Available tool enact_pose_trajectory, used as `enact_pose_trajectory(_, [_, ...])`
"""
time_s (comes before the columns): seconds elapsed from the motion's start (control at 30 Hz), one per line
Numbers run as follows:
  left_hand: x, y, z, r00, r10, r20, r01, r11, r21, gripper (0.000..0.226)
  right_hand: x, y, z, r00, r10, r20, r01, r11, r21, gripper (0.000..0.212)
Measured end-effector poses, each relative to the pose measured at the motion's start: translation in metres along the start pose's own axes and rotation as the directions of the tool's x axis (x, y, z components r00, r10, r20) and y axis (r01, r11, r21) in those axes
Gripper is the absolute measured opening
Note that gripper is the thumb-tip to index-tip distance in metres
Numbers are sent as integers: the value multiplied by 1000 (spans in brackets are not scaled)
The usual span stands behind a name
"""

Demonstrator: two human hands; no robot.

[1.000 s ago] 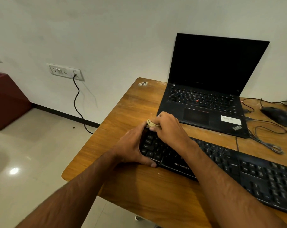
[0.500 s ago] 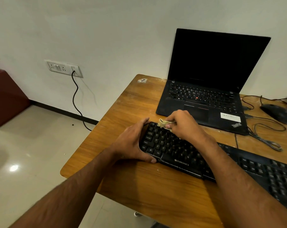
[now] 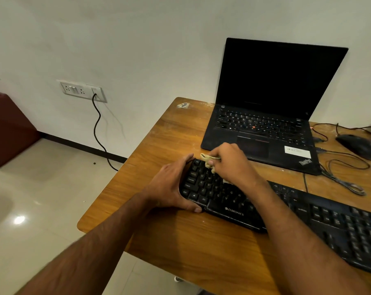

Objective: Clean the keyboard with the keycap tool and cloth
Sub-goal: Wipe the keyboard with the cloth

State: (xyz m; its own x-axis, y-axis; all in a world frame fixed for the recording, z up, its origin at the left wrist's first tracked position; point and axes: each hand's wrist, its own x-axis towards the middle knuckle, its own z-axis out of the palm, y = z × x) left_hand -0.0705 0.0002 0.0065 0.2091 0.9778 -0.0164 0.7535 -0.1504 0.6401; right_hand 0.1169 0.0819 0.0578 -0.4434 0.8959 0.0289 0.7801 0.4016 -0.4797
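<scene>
Left hand (image 3: 169,184), right hand (image 3: 233,165) bare; forearms bare, unsleeved

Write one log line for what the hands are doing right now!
left hand: grips keyboard left end | right hand: holds cloth on upper-left keys | laptop: behind, open, screen dark
</scene>
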Motion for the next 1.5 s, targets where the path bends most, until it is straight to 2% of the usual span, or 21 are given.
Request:
enact_pose_trajectory(0.1, [0, 0, 1, 1000, 26, 2, -26, 1000, 5, 137, 11, -14, 18, 997, -51, -52, 50, 999, -17, 13])
enact_pose_trajectory(0.23, [0, 1, 0, 1000, 25, 1, -25, 1000, 1, 137, -1, -14, 27, 973, -175, -151, 152, 977, -153, 10])
enact_pose_trajectory(0.3, [0, 1, 0, 1000, 19, 1, -19, 1000, -2, 138, -16, -9, 27, 964, -203, -169, 168, 965, -201, 18])
enact_pose_trajectory(0.4, [0, -2, 2, 1000, 15, -1, -15, 1000, 10, 140, -38, -9, 27, 962, -254, -102, 230, 952, -202, 30])
enact_pose_trajectory(0.47, [0, -2, 2, 1000, 13, -5, -13, 1000, 5, 141, -44, -13, 28, 950, -305, -70, 296, 948, -121, 31])
enact_pose_trajectory(0.53, [1, -2, 1, 1000, 13, -11, -13, 1000, -9, 142, -42, -19, 29, 940, -336, -59, 335, 942, -35, 26])
enact_pose_trajectory(0.63, [2, -3, 2, 1000, 10, -4, -10, 999, -30, 144, -39, -26, 29, 921, -390, -15, 390, 921, -7, 17])
enact_pose_trajectory(0.7, [2, -6, 2, 1000, 15, 1, -14, 1000, -25, 143, -44, -24, 25, 903, -428, 51, 427, 904, 29, 20])
enact_pose_trajectory(0.77, [2, -8, 2, 1000, 24, 0, -24, 1000, -2, 141, -53, -17, 18, 871, -472, 133, 470, 881, 45, 15])
enact_pose_trajectory(0.87, [3, -7, 2, 1000, 18, -3, -18, 1000, -1, 137, -63, -3, 7, 862, -467, 195, 460, 884, 86, 11])
enact_pose_trajectory(1.07, [4, -8, 2, 999, 37, 6, -37, 999, 5, 141, -60, -14, 14, 877, -471, 98, 473, 881, 9, 30])
enact_pose_trajectory(1.13, [4, -10, 2, 999, 41, 8, -41, 999, 19, 141, -59, -19, 24, 864, -488, 123, 497, 866, -53, 39])
enact_pose_trajectory(1.3, [4, -10, 3, 1000, 18, 19, -19, 1000, 20, 138, -73, -5, 15, 819, -551, 160, 572, 806, -152, 22])
enact_pose_trajectory(1.43, [3, -7, 1, 1000, 3, 8, -3, 1000, 3, 137, -84, 10, -9, 814, -524, 252, 560, 822, -100, 25])
enact_pose_trajectory(1.5, [4, -6, 1, 1000, -8, 1, 8, 1000, -3, 139, -81, 14, -11, 817, -522, 247, 553, 830, -76, 24])
